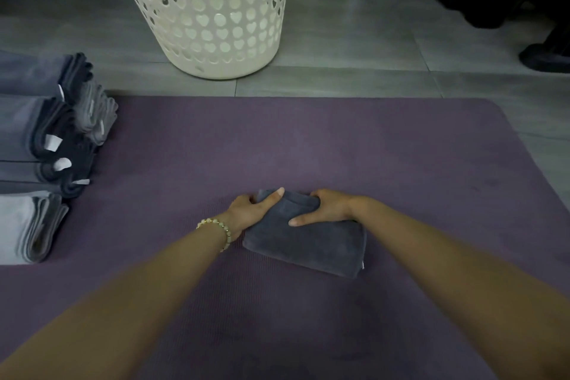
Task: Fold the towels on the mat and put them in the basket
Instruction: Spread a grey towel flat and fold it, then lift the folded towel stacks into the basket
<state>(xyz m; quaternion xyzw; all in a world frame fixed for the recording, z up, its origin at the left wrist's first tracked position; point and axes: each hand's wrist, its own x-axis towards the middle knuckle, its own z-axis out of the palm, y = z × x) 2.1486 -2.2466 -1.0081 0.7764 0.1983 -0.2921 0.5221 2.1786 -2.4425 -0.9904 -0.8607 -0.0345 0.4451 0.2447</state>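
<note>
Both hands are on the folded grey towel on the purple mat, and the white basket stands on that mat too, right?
Not quite. In the head view the white basket stands on the grey tiled floor beyond the purple mat, not on it. The rest holds: left hand and right hand both grip the folded grey towel.

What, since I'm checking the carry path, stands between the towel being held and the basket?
Nothing visible. The left hand and right hand grip the folded towel; only mat and floor lie before the basket. Towel stacks sit aside, left.
</note>
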